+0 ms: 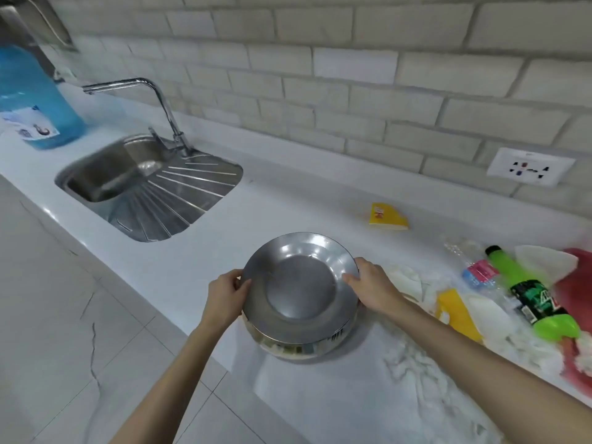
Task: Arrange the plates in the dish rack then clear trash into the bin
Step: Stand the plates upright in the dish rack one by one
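Observation:
A steel plate point(299, 283) tops a stack of shiny steel dishes point(298, 342) on the white counter, near its front edge. My left hand point(224, 299) grips the plate's left rim, and my right hand point(371, 286) grips its right rim with the thumb over the edge. Trash lies to the right: a green bottle point(531, 299), a crushed clear bottle point(474, 270), yellow wrappers point(458, 312), white tissue point(413, 357) and a red bag point(573, 290). Another yellow wrapper point(387, 216) lies farther back. No dish rack or bin is in view.
A steel sink point(105, 177) with a ribbed drainboard point(179, 200) and a tap point(153, 97) sits at the left. A big blue water bottle point(32, 97) stands at the far left. A wall socket point(530, 166) is on the brick wall. The tiled floor point(64, 315) lies below the counter edge.

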Demonstrator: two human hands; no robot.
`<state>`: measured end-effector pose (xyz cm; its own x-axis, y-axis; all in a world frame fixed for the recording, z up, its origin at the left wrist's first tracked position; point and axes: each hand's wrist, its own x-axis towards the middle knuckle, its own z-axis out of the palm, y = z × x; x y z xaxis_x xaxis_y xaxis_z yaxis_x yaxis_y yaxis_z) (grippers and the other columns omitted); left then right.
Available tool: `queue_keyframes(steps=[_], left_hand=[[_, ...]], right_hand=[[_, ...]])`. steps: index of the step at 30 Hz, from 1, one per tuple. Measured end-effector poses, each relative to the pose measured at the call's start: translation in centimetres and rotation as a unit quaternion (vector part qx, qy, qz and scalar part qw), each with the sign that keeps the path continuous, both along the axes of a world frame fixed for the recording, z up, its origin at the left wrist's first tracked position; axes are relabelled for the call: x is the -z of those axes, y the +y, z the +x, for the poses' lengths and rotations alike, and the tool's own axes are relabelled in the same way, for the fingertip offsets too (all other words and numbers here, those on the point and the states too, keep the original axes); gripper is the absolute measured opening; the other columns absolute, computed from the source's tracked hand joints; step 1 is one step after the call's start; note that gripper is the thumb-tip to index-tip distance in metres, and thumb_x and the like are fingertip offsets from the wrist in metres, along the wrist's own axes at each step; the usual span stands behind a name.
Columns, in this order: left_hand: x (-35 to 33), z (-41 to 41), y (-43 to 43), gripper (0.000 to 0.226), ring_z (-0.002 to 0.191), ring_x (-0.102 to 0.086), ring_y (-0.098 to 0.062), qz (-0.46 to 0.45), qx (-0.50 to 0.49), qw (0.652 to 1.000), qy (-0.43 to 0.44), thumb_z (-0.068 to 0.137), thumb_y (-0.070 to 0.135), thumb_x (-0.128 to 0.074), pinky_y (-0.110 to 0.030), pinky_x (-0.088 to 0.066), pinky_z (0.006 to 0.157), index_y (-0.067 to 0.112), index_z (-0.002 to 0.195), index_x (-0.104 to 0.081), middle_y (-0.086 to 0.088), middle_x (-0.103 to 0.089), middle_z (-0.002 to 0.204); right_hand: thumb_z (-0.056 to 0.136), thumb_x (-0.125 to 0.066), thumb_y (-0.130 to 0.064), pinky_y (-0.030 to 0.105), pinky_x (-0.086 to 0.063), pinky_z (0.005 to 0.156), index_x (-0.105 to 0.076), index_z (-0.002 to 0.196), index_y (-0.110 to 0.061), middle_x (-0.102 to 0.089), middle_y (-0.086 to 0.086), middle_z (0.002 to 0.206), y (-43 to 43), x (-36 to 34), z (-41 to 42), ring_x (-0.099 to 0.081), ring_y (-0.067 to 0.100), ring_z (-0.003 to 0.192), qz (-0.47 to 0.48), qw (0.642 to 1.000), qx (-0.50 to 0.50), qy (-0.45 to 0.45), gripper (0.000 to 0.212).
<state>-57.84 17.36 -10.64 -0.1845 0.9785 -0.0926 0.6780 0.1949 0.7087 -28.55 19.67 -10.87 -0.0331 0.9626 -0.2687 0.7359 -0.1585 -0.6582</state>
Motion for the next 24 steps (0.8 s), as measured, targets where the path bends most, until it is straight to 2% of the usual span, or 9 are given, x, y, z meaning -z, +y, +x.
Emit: queue_keyframes(steps=[2,4,7,9,12,16,18,20,24], left_hand=[[0.4,-0.7,0.8,0.009,0.051,-0.058,-0.019,-0.006,0.023,0.999,0.022,0.094,0.019,-0.061,-0.039,-0.056,0.057,0.017,0.096,-0.069,-0.011,-0.069,0.067],[0.6,-1.3,1.6,0.011,0.055,-0.060,-0.016,-0.003,0.043,0.998,0.052,0.093,0.023,-0.063,-0.033,-0.053,0.056,0.016,0.100,-0.068,-0.006,-0.068,0.066],[0.4,-1.8,3.0,0.028,0.069,-0.062,-0.021,-0.012,0.063,0.990,0.128,0.090,0.041,-0.067,-0.035,-0.052,0.062,0.014,0.089,-0.063,-0.002,-0.065,0.070],[0.5,-2.0,3.8,0.039,0.073,-0.059,-0.027,-0.006,0.078,0.976,0.202,0.089,0.048,-0.066,-0.037,-0.048,0.059,0.011,0.082,-0.057,-0.003,-0.062,0.072],[0.0,-2.1,4.6,0.045,0.072,-0.057,-0.028,0.005,0.101,0.957,0.274,0.088,0.055,-0.064,-0.033,-0.038,0.055,0.012,0.078,-0.053,-0.003,-0.058,0.073],[-1.4,-2.3,5.8,0.050,0.072,-0.060,-0.025,-0.025,0.142,0.917,0.372,0.086,0.067,-0.058,-0.029,-0.039,0.058,0.018,0.074,-0.056,-0.001,-0.059,0.073],[-1.9,-2.3,6.4,0.053,0.070,-0.060,-0.022,-0.047,0.157,0.909,0.383,0.086,0.068,-0.057,-0.027,-0.038,0.056,0.017,0.072,-0.059,0.001,-0.059,0.070],[-2.2,-2.2,6.6,0.057,0.068,-0.059,-0.020,-0.060,0.156,0.913,0.371,0.084,0.070,-0.058,-0.026,-0.036,0.053,0.015,0.070,-0.062,0.001,-0.060,0.068],[-2.2,-2.4,6.4,0.054,0.066,-0.057,-0.018,-0.067,0.123,0.953,0.270,0.080,0.065,-0.068,-0.027,-0.034,0.052,0.015,0.061,-0.057,0.001,-0.059,0.060]], right_hand=[[0.099,-0.049,-0.029,0.036,-0.041,0.073,-0.052,0.113,-0.004,-0.060,0.016,0.108,0.2,0.2,-0.4,-0.056,0.034,0.098,-0.007,0.999,-0.011,-0.031,0.029],[0.099,-0.047,-0.030,0.039,-0.046,0.076,-0.051,0.113,-0.005,-0.057,0.015,0.106,0.2,0.1,-0.5,-0.056,0.035,0.096,-0.007,0.999,-0.015,-0.048,0.030],[0.099,-0.047,-0.033,0.043,-0.050,0.083,-0.050,0.116,-0.005,-0.057,0.014,0.105,0.3,-0.2,-0.8,-0.058,0.036,0.094,-0.002,0.997,-0.025,-0.067,0.033],[0.100,-0.047,-0.034,0.043,-0.048,0.081,-0.049,0.117,-0.004,-0.058,0.017,0.107,0.3,-0.3,-0.9,-0.057,0.037,0.096,0.002,0.996,-0.036,-0.084,0.034],[0.100,-0.046,-0.038,0.041,-0.046,0.078,-0.047,0.114,-0.005,-0.057,0.018,0.109,0.2,-0.4,-0.7,-0.056,0.038,0.098,0.001,0.993,-0.048,-0.109,0.036],[0.101,-0.045,-0.041,0.040,-0.044,0.077,-0.049,0.117,-0.005,-0.057,0.018,0.109,0.2,-0.7,-0.5,-0.056,0.039,0.100,0.030,0.982,-0.075,-0.173,0.040],[0.101,-0.047,-0.040,0.040,-0.043,0.076,-0.050,0.117,-0.005,-0.058,0.018,0.108,0.4,-0.7,-0.6,-0.056,0.039,0.100,0.038,0.981,-0.078,-0.175,0.039],[0.099,-0.050,-0.039,0.041,-0.047,0.077,-0.052,0.113,-0.007,-0.059,0.015,0.103,0.5,-0.5,-0.6,-0.057,0.037,0.097,0.035,0.987,-0.068,-0.139,0.034],[0.094,-0.059,-0.032,0.038,-0.048,0.073,-0.060,0.105,-0.011,-0.057,0.003,0.083,0.7,0.2,0.1,-0.056,0.028,0.086,0.045,0.997,-0.026,-0.049,0.024]])
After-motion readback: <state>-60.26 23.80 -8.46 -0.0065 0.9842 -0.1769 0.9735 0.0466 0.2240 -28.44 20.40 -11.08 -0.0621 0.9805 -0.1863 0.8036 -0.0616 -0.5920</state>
